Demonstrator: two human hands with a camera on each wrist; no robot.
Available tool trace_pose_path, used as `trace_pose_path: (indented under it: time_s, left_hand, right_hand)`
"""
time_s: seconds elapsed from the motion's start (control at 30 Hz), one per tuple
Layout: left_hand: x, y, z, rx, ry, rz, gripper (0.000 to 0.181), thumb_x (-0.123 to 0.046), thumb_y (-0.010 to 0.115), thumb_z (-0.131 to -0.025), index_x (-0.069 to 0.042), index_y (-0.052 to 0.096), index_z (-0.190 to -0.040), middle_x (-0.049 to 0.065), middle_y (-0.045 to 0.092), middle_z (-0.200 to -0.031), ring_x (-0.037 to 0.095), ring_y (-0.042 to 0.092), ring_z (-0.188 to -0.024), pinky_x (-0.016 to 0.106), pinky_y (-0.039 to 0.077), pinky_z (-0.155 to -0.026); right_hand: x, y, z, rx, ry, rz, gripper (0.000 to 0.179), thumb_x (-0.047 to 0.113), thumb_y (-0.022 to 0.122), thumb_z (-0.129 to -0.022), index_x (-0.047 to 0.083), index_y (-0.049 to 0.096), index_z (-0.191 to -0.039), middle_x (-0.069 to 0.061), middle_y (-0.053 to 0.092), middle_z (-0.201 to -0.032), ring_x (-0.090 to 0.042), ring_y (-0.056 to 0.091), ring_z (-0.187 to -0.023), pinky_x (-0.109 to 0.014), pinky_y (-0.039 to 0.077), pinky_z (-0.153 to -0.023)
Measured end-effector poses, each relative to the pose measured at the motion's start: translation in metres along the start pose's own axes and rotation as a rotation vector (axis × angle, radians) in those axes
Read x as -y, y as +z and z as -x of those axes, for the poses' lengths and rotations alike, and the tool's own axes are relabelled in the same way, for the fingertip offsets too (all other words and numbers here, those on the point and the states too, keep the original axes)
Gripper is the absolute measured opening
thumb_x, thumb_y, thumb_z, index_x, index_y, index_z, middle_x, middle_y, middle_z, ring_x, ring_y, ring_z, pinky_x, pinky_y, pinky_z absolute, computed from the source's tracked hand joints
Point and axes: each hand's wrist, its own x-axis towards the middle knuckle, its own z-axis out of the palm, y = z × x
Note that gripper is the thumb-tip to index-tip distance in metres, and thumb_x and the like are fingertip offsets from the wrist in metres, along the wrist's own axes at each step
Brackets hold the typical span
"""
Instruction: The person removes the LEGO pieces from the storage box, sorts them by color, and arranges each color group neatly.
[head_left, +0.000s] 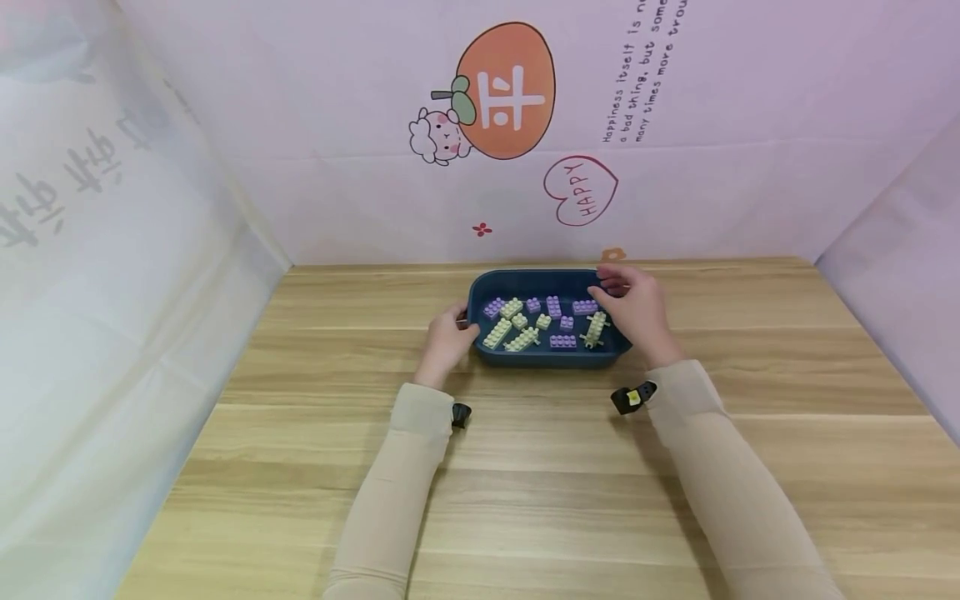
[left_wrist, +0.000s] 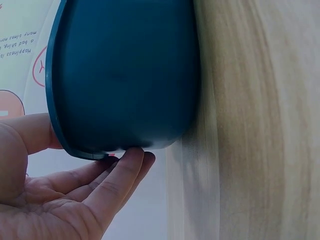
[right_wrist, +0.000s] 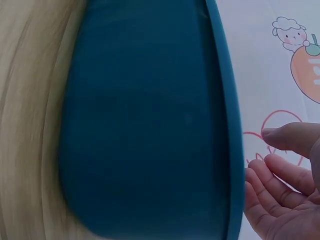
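A dark blue oblong plastic bin [head_left: 543, 360] stands on the table near the back wall. Inside lie purple toy building bricks [head_left: 563, 342] and pale yellow bricks [head_left: 497, 334], several of each. Two yellow pieces, one [head_left: 595, 330] at the right, have small parts sticking out at their sides. My left hand [head_left: 450, 335] grips the bin's left end; in the left wrist view its thumb is at the rim and its fingers [left_wrist: 112, 187] lie against the outer wall. Over the right end, my right hand [head_left: 637, 310] holds nothing, its thumb and loosely bent fingers [right_wrist: 280, 187] apart.
Beneath the bin is a wood-grain table [head_left: 525, 483]. A white printed cloth [head_left: 360, 200] hangs behind it, with more white cloth at the left and right sides. Black wrist cameras [head_left: 628, 400] sit at both beige sleeves [head_left: 720, 467].
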Motion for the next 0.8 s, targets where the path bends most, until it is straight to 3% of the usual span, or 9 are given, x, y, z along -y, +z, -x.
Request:
trace_pose_path:
  time_s: [0.27,0.8]
  left_hand:
    - [0.001,0.002,-0.002,0.008,0.002,0.006,0.050,-0.006,0.058,-0.093,0.004,0.046,-0.140,0.023,0.059,-0.129,0.031,0.059,-0.118,0.038,0.051,-0.097]
    - [0.001,0.000,-0.001,0.002,-0.007,0.002,0.049,-0.007,0.056,-0.092,0.003,0.047,-0.139,0.021,0.059,-0.130,0.028,0.059,-0.117,0.033,0.051,-0.096]
  right_hand:
    - [0.006,0.015,-0.005,0.067,0.057,0.010,0.037,0.013,0.069,-0.089,0.000,0.063,-0.123,-0.022,0.065,-0.116,-0.031,0.062,-0.102,-0.044,0.052,-0.093]
    - [0.024,0.045,-0.012,0.234,0.058,0.038,0.039,0.014,0.069,-0.090,0.000,0.062,-0.125,-0.019,0.065,-0.118,-0.031,0.061,-0.105,-0.045,0.051,-0.094]
